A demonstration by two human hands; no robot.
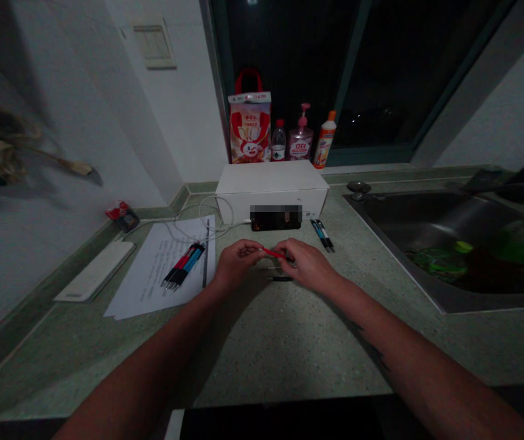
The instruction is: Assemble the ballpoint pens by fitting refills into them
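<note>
A red pen barrel (272,253) is held level above the counter between my two hands. The fingertips of my left hand (234,261) pinch its left end, while my right hand (311,264) grips the right end, partly hiding it. On the counter just below lie a short black pen part (279,279) and a thin, light-coloured stick, perhaps a refill (271,267). Two pens, one blue and one white with black (323,235), rest to the right of my right hand. Left of my left hand, several red, blue and black pens (183,266) lie bunched on printed paper (152,269).
A phone (275,221) on a white cable leans against a white box (271,180). Bottles and a red bag (250,128) stand behind it. A metal sink (403,232) holding green items is to the right. A white flat box (96,272) lies at left.
</note>
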